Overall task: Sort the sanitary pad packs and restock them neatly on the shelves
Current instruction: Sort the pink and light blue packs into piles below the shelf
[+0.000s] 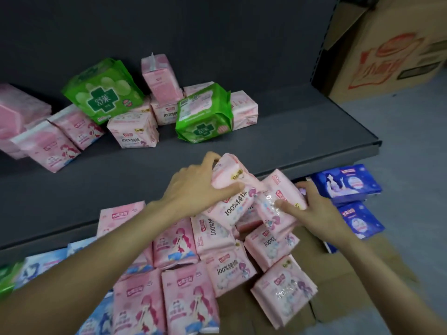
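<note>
My left hand [197,183] grips a pale pink pad pack [232,189] from its top left, just in front of the dark shelf's [302,131] front edge. My right hand [312,209] holds a second pale pink pack [278,201] right beside it, thumb on its face. Both packs are lifted above a heap of pink packs [217,257] lying on flattened cardboard [343,281]. On the shelf stand two green packs [104,91] [205,114] among several pink packs [133,134], loosely piled.
Dark blue packs [348,181] are stacked at the right below the shelf edge. Light blue packs [43,262] and a green one [6,279] lie at the lower left. A large cardboard box [391,49] stands at the upper right beside the shelf upright.
</note>
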